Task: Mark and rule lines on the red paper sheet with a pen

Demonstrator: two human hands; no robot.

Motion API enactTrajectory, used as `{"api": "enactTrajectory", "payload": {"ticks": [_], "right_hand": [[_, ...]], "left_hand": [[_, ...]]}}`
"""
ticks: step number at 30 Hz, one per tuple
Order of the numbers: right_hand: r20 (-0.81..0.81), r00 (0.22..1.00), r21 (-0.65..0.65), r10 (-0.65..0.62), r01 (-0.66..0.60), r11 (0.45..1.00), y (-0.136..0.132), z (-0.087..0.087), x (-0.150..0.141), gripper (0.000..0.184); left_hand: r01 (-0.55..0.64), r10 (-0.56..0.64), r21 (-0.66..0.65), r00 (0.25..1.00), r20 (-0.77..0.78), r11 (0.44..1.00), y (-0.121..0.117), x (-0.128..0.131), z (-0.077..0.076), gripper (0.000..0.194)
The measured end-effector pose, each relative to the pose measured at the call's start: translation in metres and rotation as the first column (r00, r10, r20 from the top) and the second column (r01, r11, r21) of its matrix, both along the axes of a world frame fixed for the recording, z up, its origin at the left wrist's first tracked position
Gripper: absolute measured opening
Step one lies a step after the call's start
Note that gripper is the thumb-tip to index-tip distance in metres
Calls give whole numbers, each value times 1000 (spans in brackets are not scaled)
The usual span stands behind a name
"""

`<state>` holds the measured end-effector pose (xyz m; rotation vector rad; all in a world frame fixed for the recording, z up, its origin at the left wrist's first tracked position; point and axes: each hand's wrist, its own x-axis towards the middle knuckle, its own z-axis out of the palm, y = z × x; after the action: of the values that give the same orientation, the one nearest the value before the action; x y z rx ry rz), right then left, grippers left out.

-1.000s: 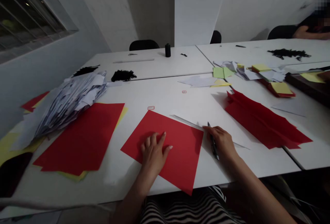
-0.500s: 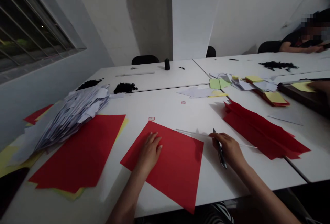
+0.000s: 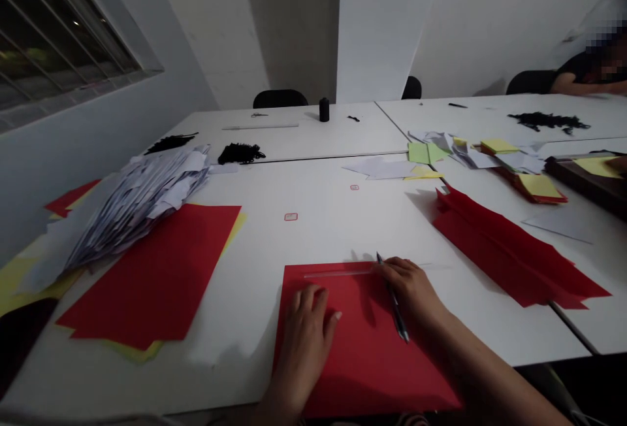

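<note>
A red sheet of paper (image 3: 357,374) lies at the table's near edge in front of me. My left hand (image 3: 304,338) rests on its left part, fingers open and slightly spread. Over the sheet's upper right, my right hand (image 3: 409,285) is closed around a pen (image 3: 399,321), which tilts with one end toward me. The same fingers pinch a thin clear ruler (image 3: 337,274) that lies across the top of the sheet, its right end reaching past the hand.
To the left are stacked red sheets (image 3: 161,276) and a heap of white papers (image 3: 142,207). Folded red paper (image 3: 509,249) stands on the right. Farther back are black cord bundles (image 3: 241,153), a black spool (image 3: 324,110) and yellow notes (image 3: 541,185). Another person (image 3: 588,73) sits far right.
The red sheet has turned and come closer to me, its top edge now nearly level. My right hand has brought the ruler and pen left over the sheet; my left hand has moved nearer too.
</note>
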<state>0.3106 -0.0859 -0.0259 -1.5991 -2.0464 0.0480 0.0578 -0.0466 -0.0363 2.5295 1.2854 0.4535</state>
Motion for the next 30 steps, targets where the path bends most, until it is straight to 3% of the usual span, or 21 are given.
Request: {"api": "enactTrajectory", "payload": {"ticks": [6, 11, 17, 30], "right_hand": [[33, 999, -13, 34, -33, 999, 12, -12, -4, 23], [8, 999, -19, 46, -46, 999, 5, -26, -1, 28], [-66, 998, 14, -4, 5, 1000, 7, -34, -2, 30], [-97, 995, 39, -26, 30, 999, 9, -31, 4, 28]], "left_hand": [[-96, 90, 99, 994, 61, 991, 10, 10, -7, 41], [-20, 18, 83, 1000, 21, 996, 11, 22, 2, 41], [44, -44, 93, 999, -7, 995, 17, 22, -3, 38], [104, -105, 90, 994, 4, 990, 18, 22, -9, 41]]}}
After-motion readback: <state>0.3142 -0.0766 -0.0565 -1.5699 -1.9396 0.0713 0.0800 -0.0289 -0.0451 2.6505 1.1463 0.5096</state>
